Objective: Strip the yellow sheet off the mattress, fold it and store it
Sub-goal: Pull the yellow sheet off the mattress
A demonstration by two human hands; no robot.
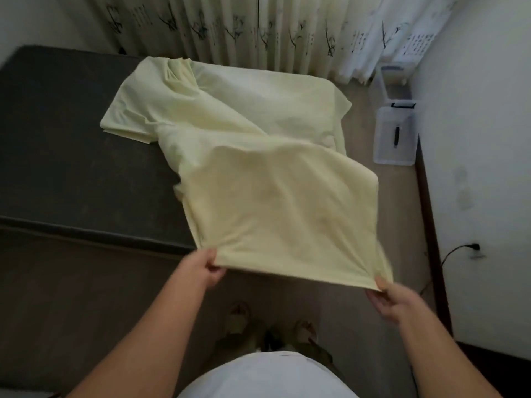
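Observation:
The pale yellow sheet [258,173] lies partly folded across the right end of the dark grey mattress [63,145], its far part draped over the mattress corner. The near end is lifted off the bed and stretched toward me. My left hand [201,268] pinches the near left corner of the sheet. My right hand [393,300] grips the near right corner. Both hands hold the edge taut above the floor, just past the mattress's near edge.
A clear plastic storage box [395,136] with a black handle stands on the floor by the right wall, another clear box [393,79] behind it. Patterned curtains [258,30] hang at the back. A cable runs to a wall socket [474,248]. My feet [273,331] stand on wooden floor.

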